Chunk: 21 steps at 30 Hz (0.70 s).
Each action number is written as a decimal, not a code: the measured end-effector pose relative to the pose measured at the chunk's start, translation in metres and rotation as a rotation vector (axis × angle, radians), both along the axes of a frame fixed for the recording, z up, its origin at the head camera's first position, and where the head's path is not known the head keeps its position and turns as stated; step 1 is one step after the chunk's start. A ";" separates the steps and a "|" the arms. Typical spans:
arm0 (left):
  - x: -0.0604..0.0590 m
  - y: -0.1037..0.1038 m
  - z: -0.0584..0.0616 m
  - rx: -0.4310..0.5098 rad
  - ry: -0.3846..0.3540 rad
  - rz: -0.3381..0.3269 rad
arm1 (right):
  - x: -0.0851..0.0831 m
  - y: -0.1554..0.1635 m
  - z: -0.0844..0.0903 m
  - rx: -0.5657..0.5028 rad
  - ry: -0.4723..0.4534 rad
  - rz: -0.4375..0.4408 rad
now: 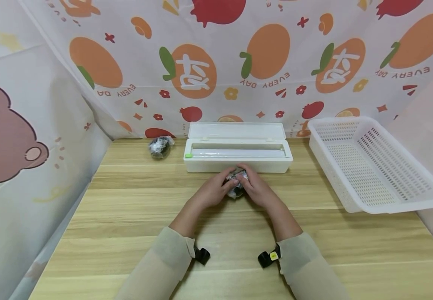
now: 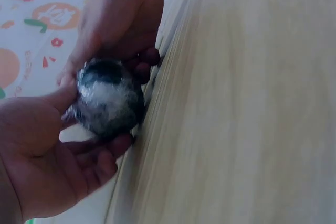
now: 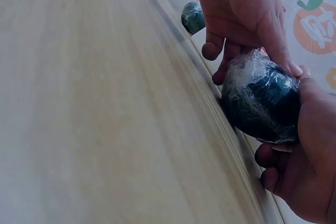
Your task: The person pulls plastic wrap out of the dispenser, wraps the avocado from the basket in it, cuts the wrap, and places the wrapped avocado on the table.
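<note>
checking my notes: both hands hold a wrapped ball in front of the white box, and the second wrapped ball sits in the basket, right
Not quite. The second wrapped ball sits on the table left of the white box, not in the basket, as the head view shows. Both hands, left and right, do hold a wrapped ball.

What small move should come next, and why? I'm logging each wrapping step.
Probably smooth the loose film down: both hands, left hand and right hand, grip the wrapped ball before the film dispenser, and the wrap looks crinkled on top.

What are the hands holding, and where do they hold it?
Both hands, left hand and right hand, hold a dark ball wrapped in cling film, fingers curled round its opposite sides.
</note>
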<state>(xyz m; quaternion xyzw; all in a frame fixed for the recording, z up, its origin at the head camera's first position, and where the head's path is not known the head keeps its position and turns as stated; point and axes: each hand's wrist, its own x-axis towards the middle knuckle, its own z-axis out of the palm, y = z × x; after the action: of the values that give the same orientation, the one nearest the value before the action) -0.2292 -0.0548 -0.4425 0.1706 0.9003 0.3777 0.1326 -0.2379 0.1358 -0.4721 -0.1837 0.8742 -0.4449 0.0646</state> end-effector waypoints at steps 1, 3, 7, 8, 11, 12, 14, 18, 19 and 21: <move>-0.001 -0.001 -0.001 0.021 -0.001 -0.006 | 0.000 0.000 -0.001 -0.010 -0.008 0.002; -0.002 -0.005 -0.004 0.061 -0.011 -0.022 | 0.000 0.001 -0.003 -0.039 -0.030 0.000; -0.006 -0.013 -0.003 0.123 -0.040 -0.080 | 0.001 0.003 -0.005 -0.083 -0.074 -0.013; -0.007 -0.016 -0.003 0.138 -0.055 -0.102 | 0.001 0.003 -0.005 -0.093 -0.084 -0.015; -0.009 -0.025 0.000 0.189 -0.117 -0.156 | 0.002 0.003 -0.005 -0.099 -0.116 -0.034; -0.010 -0.027 0.000 0.210 -0.142 -0.168 | 0.002 0.003 -0.005 -0.096 -0.123 -0.044; -0.011 -0.029 0.001 0.231 -0.179 -0.172 | 0.002 0.003 -0.006 -0.088 -0.124 -0.071; -0.011 -0.027 -0.001 0.228 -0.197 -0.122 | 0.003 0.001 -0.005 -0.063 -0.061 -0.123; -0.011 -0.025 -0.002 0.218 -0.188 -0.107 | 0.003 0.001 -0.004 -0.054 -0.035 -0.128; -0.011 -0.023 -0.002 0.204 -0.173 -0.076 | 0.003 -0.001 -0.002 -0.033 0.017 -0.128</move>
<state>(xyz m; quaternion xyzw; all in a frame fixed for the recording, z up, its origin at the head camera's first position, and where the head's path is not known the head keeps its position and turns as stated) -0.2401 -0.0779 -0.4449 0.1837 0.8353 0.4754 0.2060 -0.2349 0.1352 -0.4741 -0.1320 0.8773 -0.4608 0.0256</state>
